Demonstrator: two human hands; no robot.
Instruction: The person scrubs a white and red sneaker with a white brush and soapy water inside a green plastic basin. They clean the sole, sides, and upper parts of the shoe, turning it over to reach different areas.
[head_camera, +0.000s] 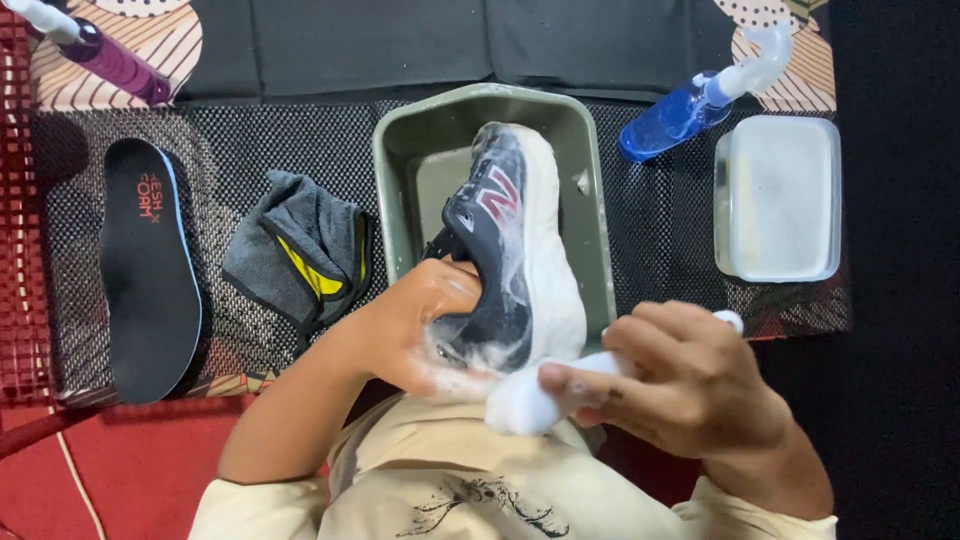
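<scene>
My left hand (415, 325) is pushed inside a dark grey sneaker (500, 250) with a white sole and a red mark on its side, holding it up on edge over a grey-green basin (395, 150). Foam covers the sneaker's heel and sole. My right hand (680, 385) is closed around a white brush (545, 395) thick with suds, and the brush head presses against the heel end of the shoe.
A black insole (148, 270) lies at the left on a dark mesh mat. A folded grey and yellow cloth (300, 250) sits beside the basin. A blue spray bottle (690, 105), a clear lidded tub (778, 198) and a purple bottle (100, 50) stand around.
</scene>
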